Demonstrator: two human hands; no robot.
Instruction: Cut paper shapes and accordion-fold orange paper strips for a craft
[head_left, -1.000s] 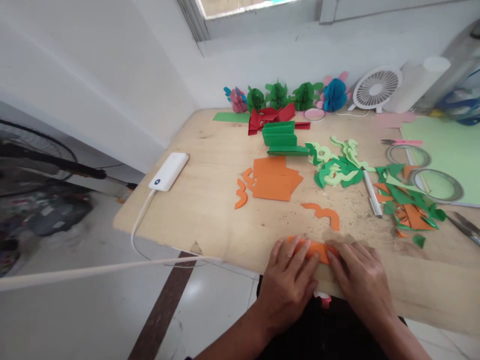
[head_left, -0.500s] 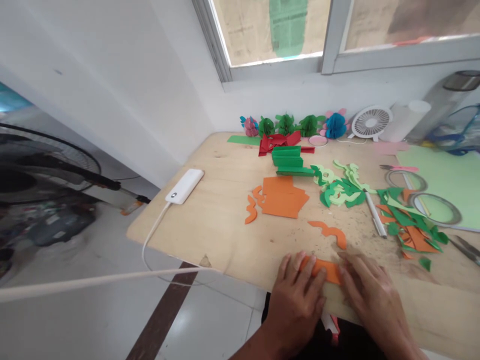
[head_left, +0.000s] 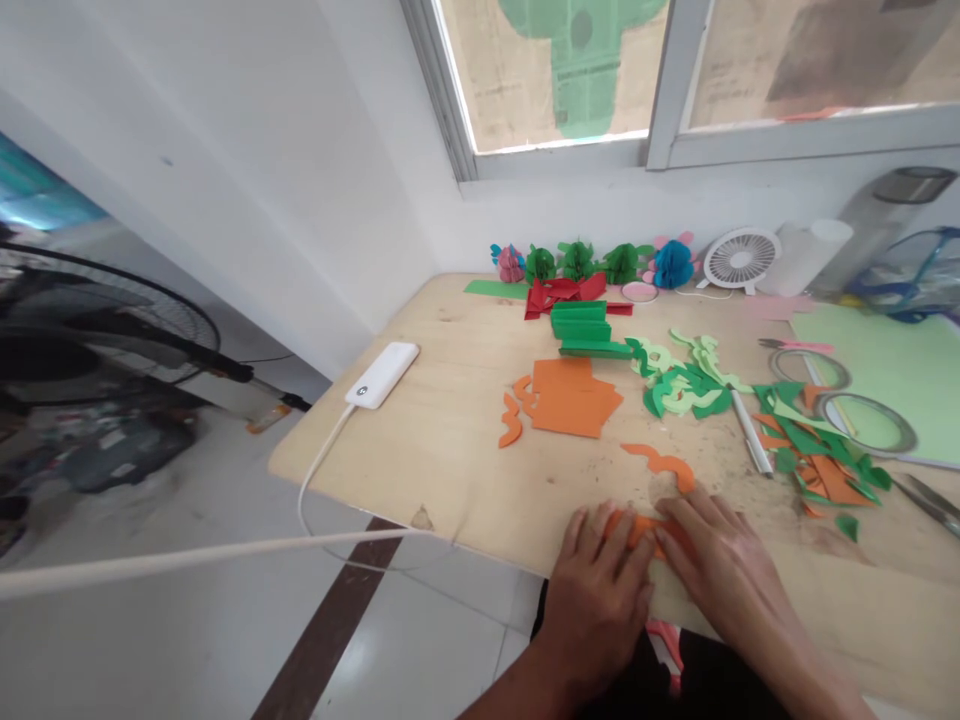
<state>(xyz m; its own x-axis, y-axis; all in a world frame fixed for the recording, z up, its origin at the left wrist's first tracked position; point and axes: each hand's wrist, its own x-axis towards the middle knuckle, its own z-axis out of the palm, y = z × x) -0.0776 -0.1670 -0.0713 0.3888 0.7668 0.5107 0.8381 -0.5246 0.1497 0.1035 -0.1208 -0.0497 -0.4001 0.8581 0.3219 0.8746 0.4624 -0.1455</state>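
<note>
Grip open both sides: left hand [head_left: 596,595] and right hand [head_left: 726,555] press orange paper [head_left: 642,527] onto bench [head_left: 465,470], fingers extended, probably to stop it shifting.

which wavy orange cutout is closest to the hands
The wavy orange cutout just beyond the right hand; the other orange cutouts lie farther left, beside the overlapping orange sheets.
</note>
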